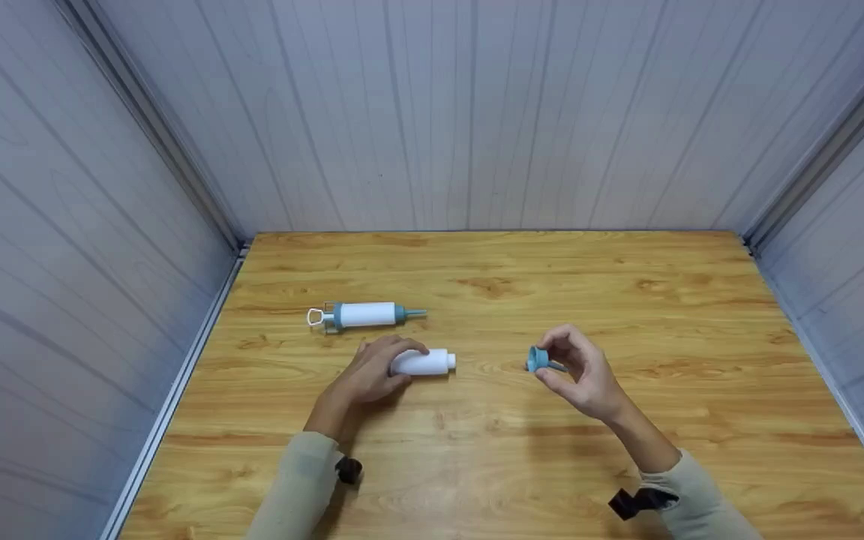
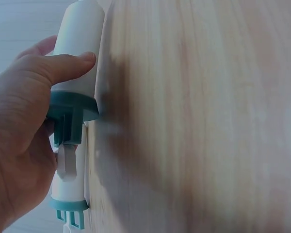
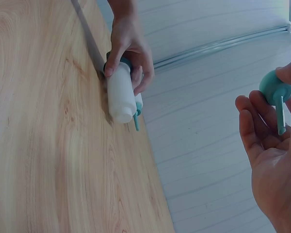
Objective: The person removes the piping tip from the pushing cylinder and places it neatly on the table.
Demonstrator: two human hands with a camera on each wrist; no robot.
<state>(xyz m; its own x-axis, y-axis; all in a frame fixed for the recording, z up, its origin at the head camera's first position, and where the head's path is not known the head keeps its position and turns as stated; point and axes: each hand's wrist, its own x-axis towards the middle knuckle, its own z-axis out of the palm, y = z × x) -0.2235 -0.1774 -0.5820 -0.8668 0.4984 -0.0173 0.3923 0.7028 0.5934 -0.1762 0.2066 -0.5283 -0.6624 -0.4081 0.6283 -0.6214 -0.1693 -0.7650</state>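
A white barrel [image 1: 429,364], nearer the tabletop's [image 1: 462,465] left edge than its right, is gripped by the left hand [image 1: 372,371], seemingly for steadiness, as a teal nozzle [image 1: 535,360], cup facing it, is pinched by the right hand [image 1: 586,379], a nozzle-fitted tube [image 1: 368,314] is seen toward the far-left corner, and no lettering can be read.

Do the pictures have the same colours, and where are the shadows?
Head view: wooden tabletop looks yellow-orange, soft shadow below the right hand; left wrist view: wood looks paler, broad dark shadow beside the left hand and its syringe-like tube; right wrist view: wood pale too, dark streak beside the left forearm.
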